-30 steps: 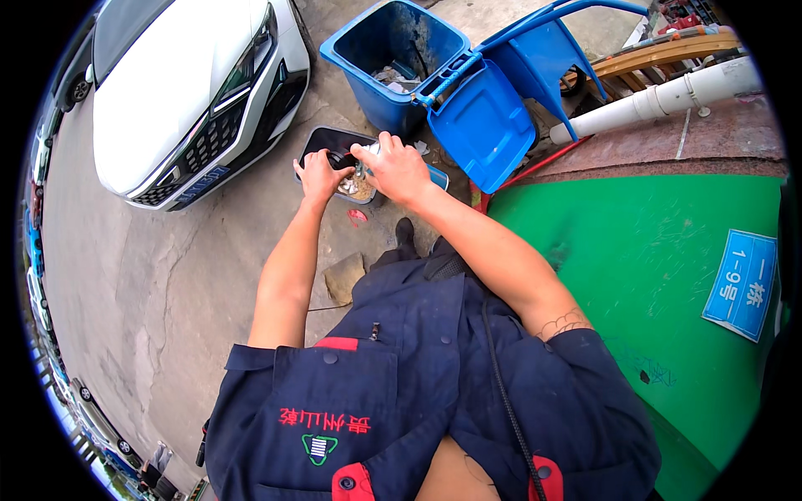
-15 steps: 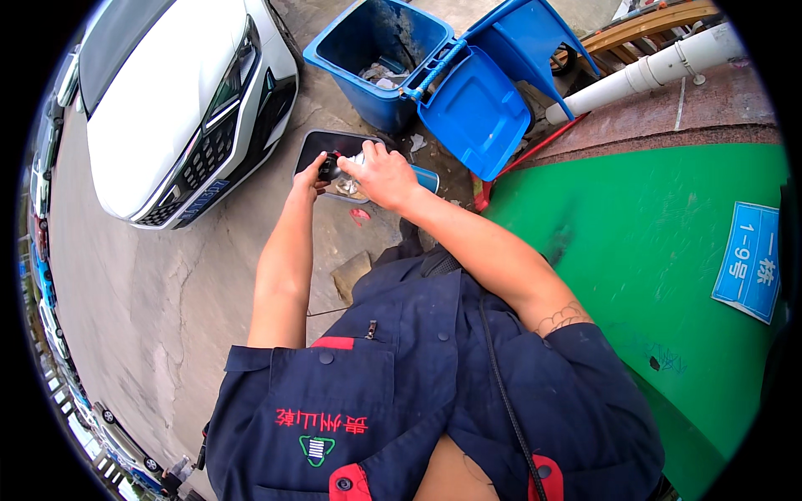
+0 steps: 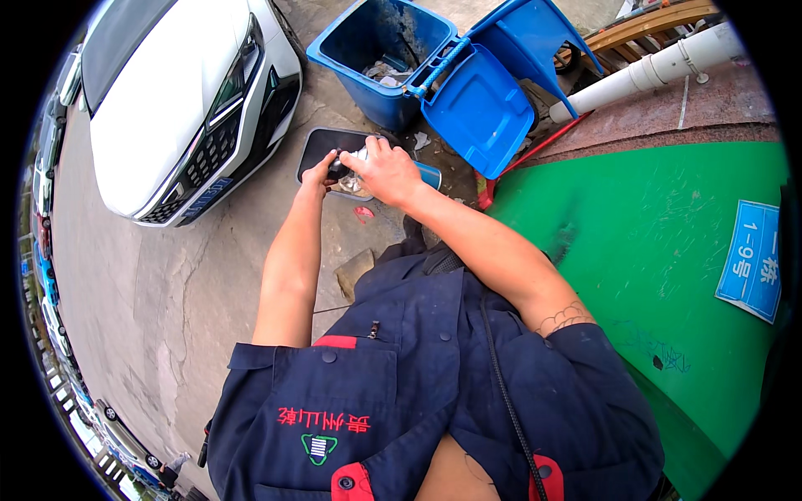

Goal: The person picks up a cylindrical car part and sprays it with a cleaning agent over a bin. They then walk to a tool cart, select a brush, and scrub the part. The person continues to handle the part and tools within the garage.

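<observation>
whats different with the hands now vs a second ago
The left hand, spread wide over the grey tub, has drawn in and now grips a dark round piece; whether it already held it is unclear. The view has shifted slightly. Unchanged: the right hand holds the blue cylinder, and the blue bin stands open.

On my feed I count two hands, one black object, one blue cylinder, one dark tub, one open blue bin, one white pipe and one nearby white car.
</observation>
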`<state>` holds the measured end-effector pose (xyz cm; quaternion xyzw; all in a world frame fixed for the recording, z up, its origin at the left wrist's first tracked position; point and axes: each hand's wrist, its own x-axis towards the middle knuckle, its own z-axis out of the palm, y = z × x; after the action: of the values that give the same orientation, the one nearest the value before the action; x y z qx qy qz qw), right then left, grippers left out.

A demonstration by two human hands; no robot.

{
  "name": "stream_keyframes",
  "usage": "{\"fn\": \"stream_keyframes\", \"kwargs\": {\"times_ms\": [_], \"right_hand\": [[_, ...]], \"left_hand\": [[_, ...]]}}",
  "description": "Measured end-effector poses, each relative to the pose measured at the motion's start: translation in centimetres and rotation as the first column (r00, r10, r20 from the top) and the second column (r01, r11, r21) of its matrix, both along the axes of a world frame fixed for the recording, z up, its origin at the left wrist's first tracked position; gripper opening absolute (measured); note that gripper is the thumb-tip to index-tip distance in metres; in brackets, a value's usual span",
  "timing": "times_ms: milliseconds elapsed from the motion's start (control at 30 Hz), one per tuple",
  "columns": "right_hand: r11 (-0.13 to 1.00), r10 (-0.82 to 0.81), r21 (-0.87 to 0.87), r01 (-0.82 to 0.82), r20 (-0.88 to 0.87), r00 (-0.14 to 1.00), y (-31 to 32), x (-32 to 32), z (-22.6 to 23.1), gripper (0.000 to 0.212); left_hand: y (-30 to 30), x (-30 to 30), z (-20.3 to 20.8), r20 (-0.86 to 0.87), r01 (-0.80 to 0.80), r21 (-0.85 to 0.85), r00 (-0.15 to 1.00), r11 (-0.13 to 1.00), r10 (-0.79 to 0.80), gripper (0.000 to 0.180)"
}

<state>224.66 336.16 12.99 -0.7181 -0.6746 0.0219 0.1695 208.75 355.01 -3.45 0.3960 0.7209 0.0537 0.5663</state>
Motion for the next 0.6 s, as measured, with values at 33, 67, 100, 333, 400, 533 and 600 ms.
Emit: {"fn": "stream_keyframes", "kwargs": {"times_ms": [33,67,100,333,400,533,600], "right_hand": [[1.000,0.019,-0.003,-0.018,0.001,1.000,0.0,-0.1,-0.1,0.061],[1.000,0.006,0.023,-0.006,-0.009,1.000,0.0,-0.2,-0.2,0.055],[0.999,-0.005,0.048,0.006,-0.021,1.000,-0.1,-0.2,-0.3,0.049],[0.996,0.062,0.063,-0.063,0.021,0.998,-0.5,-1.5,-0.4,0.053],[0.996,0.063,0.054,-0.064,0.024,0.998,-0.4,-1.6,-0.3,0.053],[0.996,0.068,0.048,-0.070,0.040,0.997,-0.5,-1.7,-0.5,0.051],[0.997,0.065,0.047,-0.066,0.024,0.998,-0.5,-1.8,-0.6,0.051]], "left_hand": [[-0.1,-0.1,-0.1,-0.002,-0.002,0.008,1.000,1.000,0.002,0.065],[-0.2,-0.3,-0.2,-0.005,-0.003,0.016,1.000,1.000,0.003,0.067],[-0.4,-0.4,-0.2,-0.009,-0.004,0.022,1.000,1.000,0.004,0.068],[0.4,-0.8,-1.2,-0.003,-0.001,-0.002,1.000,1.000,0.001,0.068],[0.6,-1.1,-1.7,0.008,-0.004,-0.014,1.000,1.000,0.004,0.066],[0.7,-0.6,-1.3,0.013,-0.027,-0.031,1.000,0.999,0.028,0.066],[0.1,-0.7,-0.9,0.025,-0.024,-0.036,0.999,0.999,0.025,0.065]]}}
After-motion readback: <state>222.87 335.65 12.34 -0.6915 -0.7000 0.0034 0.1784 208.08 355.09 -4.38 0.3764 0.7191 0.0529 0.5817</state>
